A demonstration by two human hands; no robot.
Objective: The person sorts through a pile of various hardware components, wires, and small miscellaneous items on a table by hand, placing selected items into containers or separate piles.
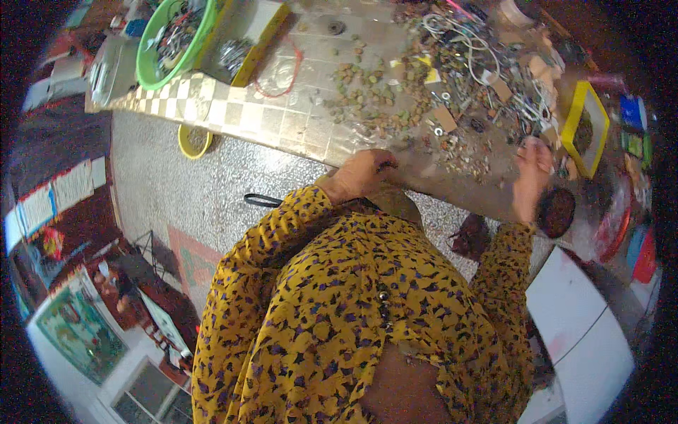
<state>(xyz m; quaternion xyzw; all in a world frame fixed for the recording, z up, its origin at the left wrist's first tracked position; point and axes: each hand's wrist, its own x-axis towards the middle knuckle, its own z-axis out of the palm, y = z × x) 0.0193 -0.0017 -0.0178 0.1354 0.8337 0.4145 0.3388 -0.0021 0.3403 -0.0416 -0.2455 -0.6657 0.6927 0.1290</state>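
Observation:
My left hand [361, 174] rests at the near edge of the table [307, 134], its fingers curled in. Whether anything is inside them is hidden. My right hand [533, 173] reaches over the right part of the table, its fingers blurred at the edge of a heap of mixed small parts [508, 106]. What those fingers touch cannot be made out. Small brownish-green pieces [367, 92] lie scattered left of the heap. A white cable [470, 42] loops across the heap's far side. A small brown card square [444, 118] lies on its near side.
At the far left stand a green basin [143, 60] of small items and a yellow-rimmed tray [272, 42] with metal bits. A red loop [295, 74] lies beside the tray. A yellow-framed box [573, 116] stands right of the heap. On the floor sits a yellow bowl [185, 145].

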